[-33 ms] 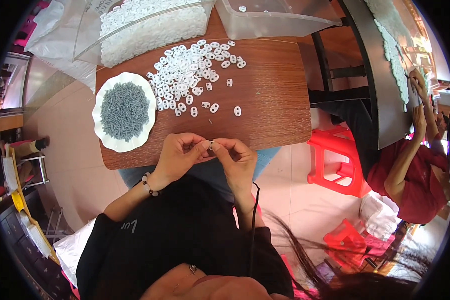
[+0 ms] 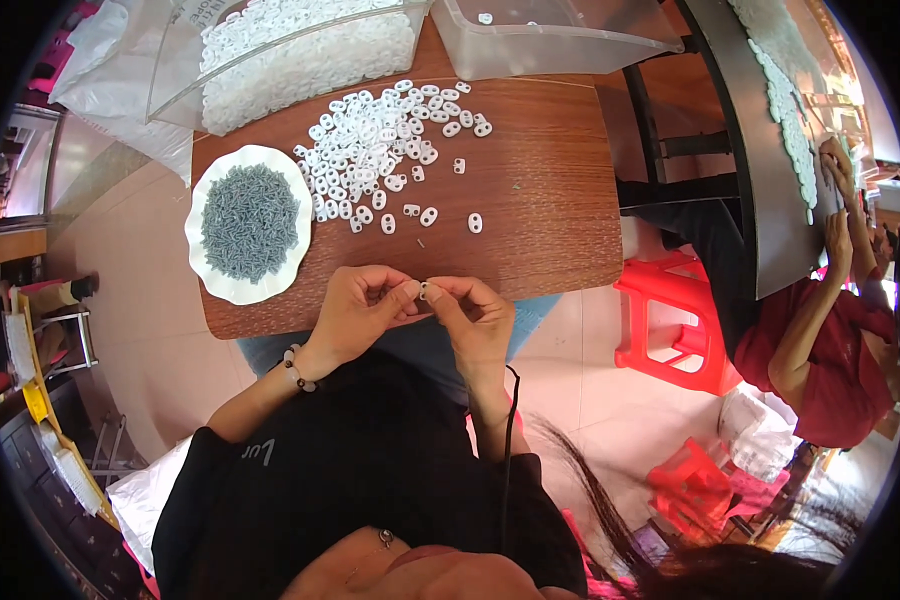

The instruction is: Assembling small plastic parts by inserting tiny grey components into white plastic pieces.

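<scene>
Surface [image 2: 530,200]: wooden; its near edge lies just beyond the hands, so a dropped piece could fall to the floor.
Plate of grey pins [image 2: 250,222]: near the left elbow side; a wide arm move could push it.
Pile of white pieces [image 2: 375,150]: loose; a careless reach could scatter it.
Left hand [image 2: 355,310]: fingers pinched together toward the small white piece [image 2: 425,291].
Right hand [image 2: 475,315]: closed on the same piece from the right; a weak pinch could let it slip.

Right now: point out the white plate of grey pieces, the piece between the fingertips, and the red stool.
white plate [image 2: 232,290], head view, bare front rim.
small white piece [image 2: 425,291], head view, its middle.
red stool [image 2: 670,320], head view, seat top.
</scene>
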Tool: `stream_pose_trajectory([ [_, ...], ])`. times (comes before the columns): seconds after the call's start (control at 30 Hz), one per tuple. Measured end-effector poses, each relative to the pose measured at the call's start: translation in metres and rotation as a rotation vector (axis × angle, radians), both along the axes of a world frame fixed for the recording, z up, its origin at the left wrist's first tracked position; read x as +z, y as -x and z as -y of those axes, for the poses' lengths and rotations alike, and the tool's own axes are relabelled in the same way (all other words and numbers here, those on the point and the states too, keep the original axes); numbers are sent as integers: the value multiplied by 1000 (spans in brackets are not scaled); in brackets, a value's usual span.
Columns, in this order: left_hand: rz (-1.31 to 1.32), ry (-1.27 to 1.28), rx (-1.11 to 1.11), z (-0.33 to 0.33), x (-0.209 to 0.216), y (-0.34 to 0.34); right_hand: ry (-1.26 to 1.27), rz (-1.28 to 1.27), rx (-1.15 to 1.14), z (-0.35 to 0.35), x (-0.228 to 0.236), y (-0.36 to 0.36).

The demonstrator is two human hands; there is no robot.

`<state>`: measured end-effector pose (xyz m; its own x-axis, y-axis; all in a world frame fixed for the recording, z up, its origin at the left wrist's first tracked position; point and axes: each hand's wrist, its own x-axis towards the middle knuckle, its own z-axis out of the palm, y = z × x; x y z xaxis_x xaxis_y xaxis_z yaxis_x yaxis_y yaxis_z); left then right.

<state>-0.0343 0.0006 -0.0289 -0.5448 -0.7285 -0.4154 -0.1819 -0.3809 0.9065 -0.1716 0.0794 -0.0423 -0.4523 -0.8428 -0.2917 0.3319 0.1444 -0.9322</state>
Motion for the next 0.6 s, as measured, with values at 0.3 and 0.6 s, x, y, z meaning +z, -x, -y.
stream_pose_trajectory([
  [0.3, -126, -128, -15, 0, -1, -4, -2, 130, -33, 2, 3, 3],
  [0.6, -108, -202, 22, -1, -1, -8, -2, 149, -14, 3, 8, 0],
])
